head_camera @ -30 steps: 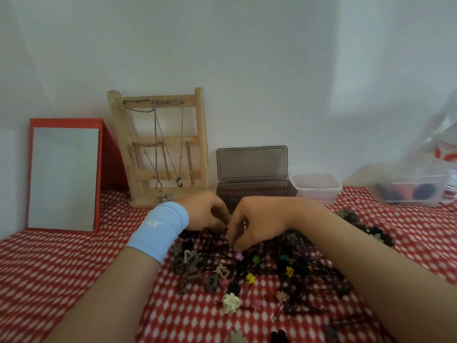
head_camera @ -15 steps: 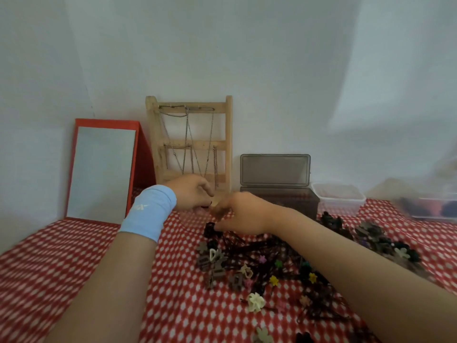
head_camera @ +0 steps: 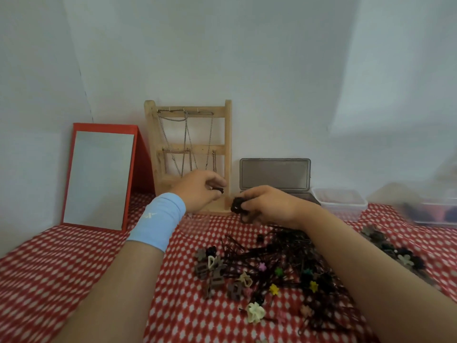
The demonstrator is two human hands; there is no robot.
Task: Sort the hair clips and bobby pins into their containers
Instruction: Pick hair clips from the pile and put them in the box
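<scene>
A heap of dark bobby pins (head_camera: 279,251) mixed with small coloured hair clips (head_camera: 254,311) lies on the red checked cloth. My right hand (head_camera: 267,206) is raised above the heap's far edge and pinches a small black clip (head_camera: 237,205). My left hand (head_camera: 197,191), with a blue wristband, is just left of it, fingers curled on a small dark piece (head_camera: 218,190). A dark open box (head_camera: 275,174) and a clear tub (head_camera: 338,201) stand behind the hands.
A wooden necklace stand (head_camera: 190,154) and a red-framed mirror (head_camera: 99,179) lean on the back wall at left. More dark clips (head_camera: 393,251) lie at right, in front of a blurred clear container (head_camera: 432,209). The cloth's left part (head_camera: 61,268) holds nothing.
Both hands have risen off the heap and moved toward the back, the right one carrying a black clip. The camera has tilted up and to the left.
</scene>
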